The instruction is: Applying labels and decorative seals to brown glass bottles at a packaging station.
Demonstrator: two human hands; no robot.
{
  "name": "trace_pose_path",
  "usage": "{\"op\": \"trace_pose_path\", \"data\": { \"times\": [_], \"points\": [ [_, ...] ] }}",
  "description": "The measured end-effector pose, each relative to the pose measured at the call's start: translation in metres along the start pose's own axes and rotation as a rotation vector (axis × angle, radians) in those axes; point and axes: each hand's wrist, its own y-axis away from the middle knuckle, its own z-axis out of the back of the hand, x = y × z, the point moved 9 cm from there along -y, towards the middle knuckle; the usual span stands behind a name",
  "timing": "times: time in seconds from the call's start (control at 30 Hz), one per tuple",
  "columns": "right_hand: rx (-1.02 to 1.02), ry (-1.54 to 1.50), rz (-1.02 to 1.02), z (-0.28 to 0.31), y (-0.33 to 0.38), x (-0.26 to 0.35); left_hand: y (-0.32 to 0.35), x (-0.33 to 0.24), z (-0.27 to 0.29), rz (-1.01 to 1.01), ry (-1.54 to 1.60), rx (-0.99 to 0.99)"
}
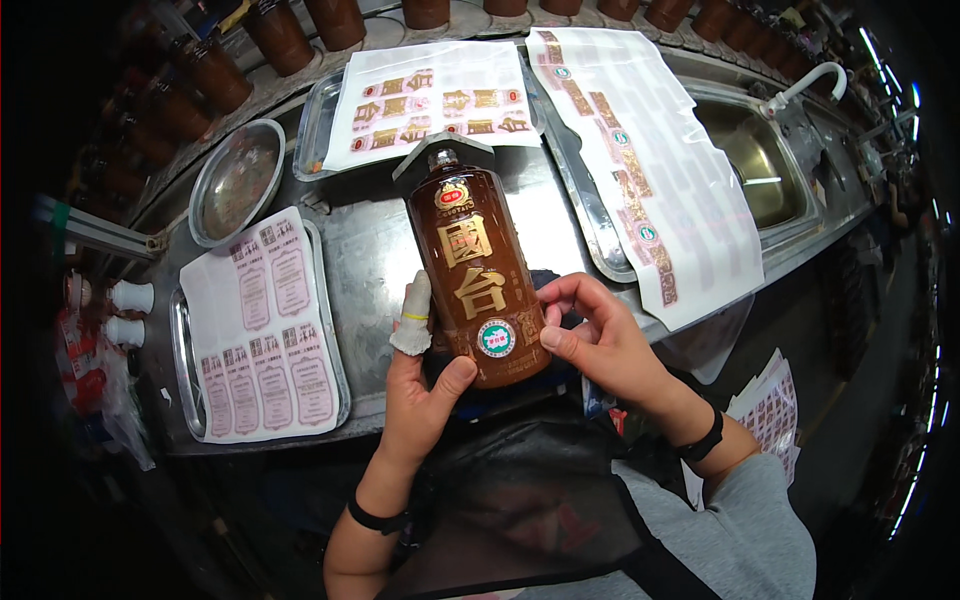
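A glossy brown bottle [480,275] with large gold characters leans toward me at the front of the metal table, its neck pointing away. Around its lower left side my left hand [418,400] is closed, thumb in front. A whitish cover [415,318] with a yellow band wraps one finger of that hand. At the bottle's lower right edge, my right hand [612,345] has its thumb against the side and its forefinger bent; the other fingers are partly hidden. A label with a green and white round emblem [496,339] lies on the bottle's lower front, between my hands.
Trays with printed sticker sheets stand left [262,340], at the back [430,95] and right [640,170] on the metal table [375,235]. A round metal basin [238,182] sits back left, a sink [760,165] far right. Brown bottles [280,38] line the back.
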Motion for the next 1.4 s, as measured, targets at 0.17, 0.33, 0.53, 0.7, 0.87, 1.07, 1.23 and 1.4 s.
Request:
{"op": "trace_pose_path", "data": {
  "times": [0.17, 0.33, 0.53, 0.7, 0.87, 1.07, 1.23, 1.4],
  "points": [
    [0.017, 0.025, 0.03, -0.002, 0.005, -0.003, 0.001, 0.0, 0.003, 0.003, -0.082, -0.006],
    [-0.199, -0.026, -0.143, 0.037, -0.002, -0.005, 0.001, -0.006, 0.005, -0.022, -0.229, -0.014],
    [-0.398, -0.233, -0.131, 0.038, 0.0, 0.028, 0.0, -0.004, 0.007, -0.021, -0.211, -0.018],
    [-0.149, 0.554, 0.474, -0.046, 0.021, 0.096, 0.0, -0.002, 0.005, -0.013, -0.209, -0.018],
    [-0.45, 0.549, 0.258, -0.007, 0.022, 0.086, 0.003, -0.008, 0.007, -0.051, -0.324, -0.034],
    [-0.24, 0.439, 0.472, -0.021, 0.027, 0.081, 0.0, -0.006, 0.006, -0.007, -0.23, -0.011],
    [-0.518, 0.324, 0.301, 0.012, 0.028, 0.07, -0.004, -0.021, 0.004, -0.021, -0.204, -0.065],
    [-0.48, 0.427, 0.353, 0.013, 0.022, 0.069, -0.014, -0.035, -0.002, -0.066, -0.258, -0.198]
  ]
}}
